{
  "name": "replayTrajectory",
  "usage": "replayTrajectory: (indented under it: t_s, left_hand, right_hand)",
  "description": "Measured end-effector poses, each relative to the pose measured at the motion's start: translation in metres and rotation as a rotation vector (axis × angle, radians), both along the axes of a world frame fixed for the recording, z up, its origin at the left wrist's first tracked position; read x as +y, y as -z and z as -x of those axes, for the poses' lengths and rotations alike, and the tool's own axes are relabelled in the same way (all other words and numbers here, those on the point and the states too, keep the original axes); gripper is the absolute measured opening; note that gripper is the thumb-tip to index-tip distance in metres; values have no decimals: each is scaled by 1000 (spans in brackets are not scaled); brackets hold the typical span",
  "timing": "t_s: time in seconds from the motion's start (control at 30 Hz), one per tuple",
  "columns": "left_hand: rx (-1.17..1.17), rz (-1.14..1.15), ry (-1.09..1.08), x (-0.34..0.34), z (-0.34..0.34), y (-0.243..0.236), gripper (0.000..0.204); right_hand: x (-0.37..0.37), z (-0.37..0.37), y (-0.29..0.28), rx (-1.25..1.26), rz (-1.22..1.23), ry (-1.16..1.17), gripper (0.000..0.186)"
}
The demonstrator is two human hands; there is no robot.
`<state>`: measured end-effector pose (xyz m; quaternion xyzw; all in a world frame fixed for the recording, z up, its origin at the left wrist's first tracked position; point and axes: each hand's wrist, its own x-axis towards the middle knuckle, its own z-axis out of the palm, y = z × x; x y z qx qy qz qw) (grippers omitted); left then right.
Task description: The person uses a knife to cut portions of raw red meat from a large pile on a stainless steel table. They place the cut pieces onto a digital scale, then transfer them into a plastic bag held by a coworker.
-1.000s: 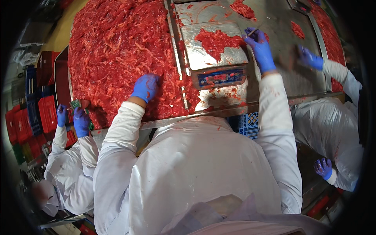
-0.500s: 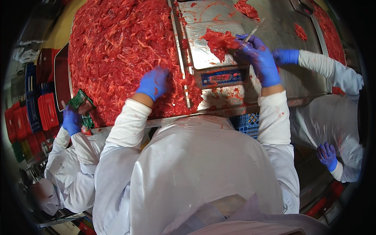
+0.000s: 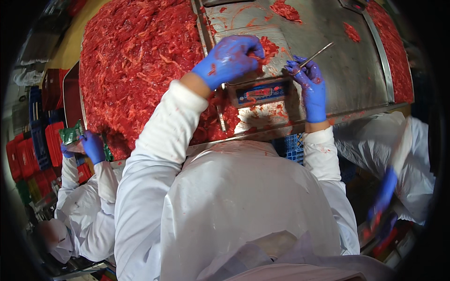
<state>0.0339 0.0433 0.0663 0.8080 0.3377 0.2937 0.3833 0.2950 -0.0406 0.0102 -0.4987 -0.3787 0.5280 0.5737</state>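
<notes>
My left hand [image 3: 229, 61], in a blue glove, reaches over the scale [image 3: 240, 99]. Its fingers curl around the edge of a clump of shredded raw meat [image 3: 269, 49] on the metal plate. To the right of the scale's display, my right hand [image 3: 311, 89], also gloved in blue, is closed on a thin metal tool [image 3: 319, 53] that points up and to the right. Its kind cannot be made out. A broad heap of red raw meat [image 3: 140, 65] fills the bin at the left. Both gloves carry red smears.
Smaller meat pieces [image 3: 286, 10] lie on the steel table [image 3: 328, 75]. Another meat-filled bin [image 3: 391, 56] is at far right. A co-worker at left handles a green packet [image 3: 71, 134]; another at right has blurred gloved hands [image 3: 384, 194]. A blue crate [image 3: 294, 149] sits under the table edge.
My left hand has moved from the meat heap right to the clump on the scale. My right hand has drawn back from that clump with the tool. The right co-worker's hand has left the table.
</notes>
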Motion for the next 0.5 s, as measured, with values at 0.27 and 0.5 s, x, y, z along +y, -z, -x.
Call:
replayTrajectory:
  t_s: [0.27, 0.5]
  left_hand:
    - [420, 335, -641, -8, 133, 56, 36]
    - [460, -145, -676, 9, 76, 78, 65]
  right_hand:
    - [-56, -55, 40, -19, 150, 23, 33]
    - [-19, -60, -1, -164, 126, -406, 20]
